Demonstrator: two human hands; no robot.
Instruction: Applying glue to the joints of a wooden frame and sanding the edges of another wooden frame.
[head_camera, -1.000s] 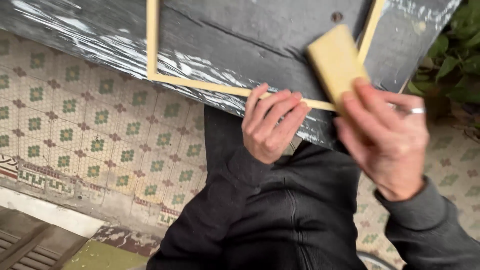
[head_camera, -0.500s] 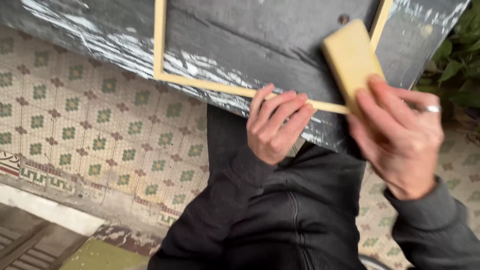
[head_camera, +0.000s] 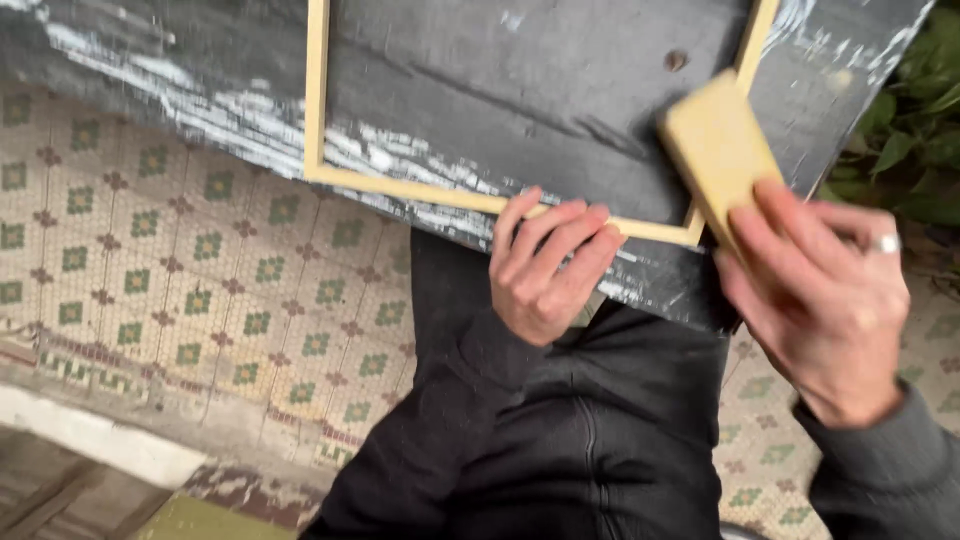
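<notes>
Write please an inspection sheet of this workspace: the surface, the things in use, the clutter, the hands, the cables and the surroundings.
Surface: dark board, worn, with white scuffs along its near edge.
Things in use: pale wooden frame lying flat on the board; yellow block at the frame's right corner.
Clutter: nothing seen.
Hands: left hand presses the frame's near rail against the board edge; right hand, with a ring, grips the yellow block.
Cables: nothing seen.
Surroundings: patterned tile floor with green motifs, green plant at the right, dark clothing below the board.
</notes>
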